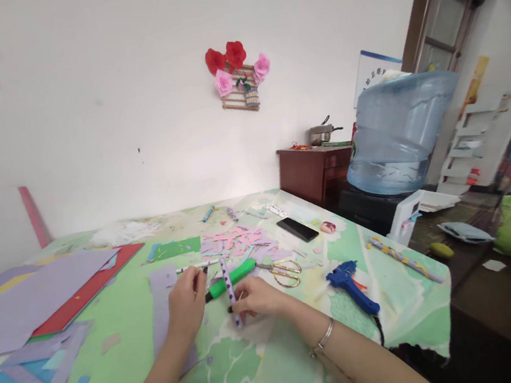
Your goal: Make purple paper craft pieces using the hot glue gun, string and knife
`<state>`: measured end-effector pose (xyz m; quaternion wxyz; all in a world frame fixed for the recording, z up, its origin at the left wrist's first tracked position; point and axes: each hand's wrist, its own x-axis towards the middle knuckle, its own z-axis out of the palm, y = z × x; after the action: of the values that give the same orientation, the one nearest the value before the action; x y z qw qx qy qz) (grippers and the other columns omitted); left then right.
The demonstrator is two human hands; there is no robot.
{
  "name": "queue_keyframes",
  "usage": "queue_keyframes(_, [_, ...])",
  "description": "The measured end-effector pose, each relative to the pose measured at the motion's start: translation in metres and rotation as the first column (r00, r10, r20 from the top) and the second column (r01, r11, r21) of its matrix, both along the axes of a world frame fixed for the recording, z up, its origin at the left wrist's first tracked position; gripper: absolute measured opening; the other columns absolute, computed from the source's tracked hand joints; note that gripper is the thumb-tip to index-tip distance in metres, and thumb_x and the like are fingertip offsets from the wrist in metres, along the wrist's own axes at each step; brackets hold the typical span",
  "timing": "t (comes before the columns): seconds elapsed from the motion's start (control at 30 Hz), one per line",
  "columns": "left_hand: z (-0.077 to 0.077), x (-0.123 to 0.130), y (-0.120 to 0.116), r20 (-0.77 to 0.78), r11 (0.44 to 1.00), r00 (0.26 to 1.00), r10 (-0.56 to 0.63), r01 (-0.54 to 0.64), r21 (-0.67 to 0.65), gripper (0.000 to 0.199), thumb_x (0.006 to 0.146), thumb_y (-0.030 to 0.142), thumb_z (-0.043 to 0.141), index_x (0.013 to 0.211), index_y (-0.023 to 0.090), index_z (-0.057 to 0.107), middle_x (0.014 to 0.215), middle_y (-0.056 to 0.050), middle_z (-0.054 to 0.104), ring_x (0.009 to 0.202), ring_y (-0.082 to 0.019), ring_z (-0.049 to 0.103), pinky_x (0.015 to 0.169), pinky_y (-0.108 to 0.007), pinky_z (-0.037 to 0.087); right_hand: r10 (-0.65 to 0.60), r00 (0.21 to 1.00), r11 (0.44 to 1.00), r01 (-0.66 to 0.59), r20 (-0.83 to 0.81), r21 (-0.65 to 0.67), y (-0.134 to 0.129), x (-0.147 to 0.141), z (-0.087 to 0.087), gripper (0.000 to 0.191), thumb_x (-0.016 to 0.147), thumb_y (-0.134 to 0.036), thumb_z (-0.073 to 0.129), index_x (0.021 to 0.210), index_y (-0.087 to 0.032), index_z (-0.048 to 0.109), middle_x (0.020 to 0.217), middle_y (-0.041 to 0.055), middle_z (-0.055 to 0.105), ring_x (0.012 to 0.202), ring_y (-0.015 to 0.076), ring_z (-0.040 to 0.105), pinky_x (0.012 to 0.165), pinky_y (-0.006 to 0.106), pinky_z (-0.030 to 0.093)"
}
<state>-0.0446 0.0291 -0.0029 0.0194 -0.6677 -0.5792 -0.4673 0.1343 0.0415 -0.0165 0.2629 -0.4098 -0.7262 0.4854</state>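
My right hand has its thumb and fingers closed round the lower part of a thin purple paper tube with dark spots. The tube points away from me, across a green-handled tool. My left hand is to the left of the tube with its fingers close together, near a thin white stick; whether they hold anything is hidden. Gold-handled scissors lie right of the green handle. Pink and purple paper scraps are spread behind the tube. A purple paper strip lies by my left wrist.
A blue glue gun, a black phone and a decorated stick lie to the right. Coloured sheets cover the table's left side. A large water bottle stands beyond the right edge, near a brown cabinet.
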Motion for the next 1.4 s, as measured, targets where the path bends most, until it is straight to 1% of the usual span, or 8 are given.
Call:
queue_keyframes(0.13, [-0.001, -0.004, 0.001, 0.068, 1.0, 0.998, -0.017, 0.018, -0.017, 0.014, 0.072, 0.034, 0.051, 0.072, 0.02, 0.052, 0.067, 0.0, 0.056, 0.061, -0.016, 0.053, 0.061, -0.027, 0.04, -0.088, 0.995, 0.994, 0.085, 0.055, 0.065, -0.002, 0.001, 0.006, 0.018, 0.071, -0.034, 0.061, 0.065, -0.017, 0.062, 0.044, -0.0027, 0.059, 0.036, 0.0091, 0.046, 0.043, 0.021, 0.038])
queue_keyframes(0.4, [0.001, 0.0, -0.006, 0.252, 0.969, 0.965, -0.077, 0.132, -0.21, 0.016, 0.066, 0.034, 0.056, 0.065, 0.021, 0.064, 0.069, -0.001, 0.068, 0.066, -0.019, 0.061, 0.065, -0.029, 0.045, -0.427, 0.904, 0.865, 0.407, 0.004, 0.293, -0.044, 0.046, 0.019, 0.011, 0.072, -0.015, 0.052, 0.064, -0.02, 0.057, 0.062, 0.0005, 0.064, 0.05, 0.0131, 0.058, 0.054, 0.024, 0.04])
queue_keyframes(0.53, [0.001, 0.0, -0.006, 0.229, 0.967, 0.97, -0.082, 0.133, -0.215, 0.016, 0.066, 0.033, 0.054, 0.067, 0.021, 0.065, 0.065, 0.0, 0.067, 0.063, -0.019, 0.061, 0.065, -0.029, 0.045, -0.692, 0.721, 0.639, 0.58, 0.047, 0.505, -0.078, 0.104, 0.019, 0.015, 0.079, -0.028, 0.053, 0.066, -0.022, 0.058, 0.06, 0.0004, 0.065, 0.056, 0.0168, 0.059, 0.057, 0.026, 0.038])
queue_keyframes(0.67, [-0.006, -0.001, -0.003, 0.189, 0.975, 0.973, -0.129, 0.159, -0.157, 0.014, 0.065, 0.032, 0.055, 0.064, 0.022, 0.064, 0.066, 0.0, 0.066, 0.063, -0.018, 0.06, 0.063, -0.027, 0.045, -0.883, 0.374, 0.461, 0.571, 0.285, 0.679, -0.088, 0.158, 0.014, 0.023, 0.081, -0.04, 0.052, 0.068, -0.022, 0.057, 0.068, 0.0048, 0.065, 0.069, 0.0225, 0.06, 0.059, 0.029, 0.036])
queue_keyframes(0.77, [-0.012, -0.002, -0.001, 0.137, 0.963, 0.97, -0.202, 0.222, -0.151, 0.016, 0.068, 0.033, 0.054, 0.062, 0.022, 0.064, 0.068, -0.001, 0.066, 0.065, -0.018, 0.06, 0.061, -0.026, 0.044, -0.871, 0.253, 0.491, 0.489, 0.422, 0.721, -0.081, 0.179, 0.002, 0.021, 0.075, -0.04, 0.061, 0.078, -0.019, 0.059, 0.078, 0.0098, 0.065, 0.079, 0.0267, 0.06, 0.066, 0.032, 0.039])
queue_keyframes(0.97, [-0.01, -0.005, -0.006, 0.128, 0.981, 0.982, -0.141, 0.156, -0.116, 0.015, 0.07, 0.03, 0.052, 0.063, 0.021, 0.061, 0.066, 0.0, 0.064, 0.064, -0.017, 0.058, 0.064, -0.026, 0.044, -0.816, 0.246, 0.57, 0.494, 0.523, 0.657, -0.07, 0.184, -0.013, 0.022, 0.078, -0.037, 0.055, 0.081, -0.016, 0.058, 0.082, 0.0111, 0.061, 0.077, 0.0248, 0.061, 0.066, 0.031, 0.04])
queue_keyframes(1.23, [-0.008, -0.005, -0.009, 0.132, 0.991, 0.989, -0.071, 0.085, -0.103, 0.018, 0.071, 0.036, 0.053, 0.065, 0.023, 0.063, 0.072, 0.001, 0.067, 0.069, -0.018, 0.061, 0.068, -0.026, 0.046, -0.845, 0.225, 0.532, 0.445, 0.484, 0.721, -0.059, 0.218, 0.005, 0.026, 0.082, -0.035, 0.051, 0.093, -0.013, 0.059, 0.094, 0.0114, 0.059, 0.079, 0.0213, 0.06, 0.064, 0.028, 0.038])
queue_keyframes(1.4, [-0.006, 0.002, -0.011, 0.116, 0.991, 0.991, -0.069, 0.081, -0.102, 0.018, 0.07, 0.038, 0.055, 0.063, 0.023, 0.063, 0.068, 0.0, 0.068, 0.067, -0.018, 0.061, 0.064, -0.027, 0.046, -0.761, 0.23, 0.646, 0.354, 0.606, 0.677, -0.034, 0.239, 0.008, 0.019, 0.078, -0.03, 0.057, 0.083, -0.013, 0.064, 0.087, 0.0115, 0.063, 0.078, 0.0222, 0.061, 0.063, 0.028, 0.039])
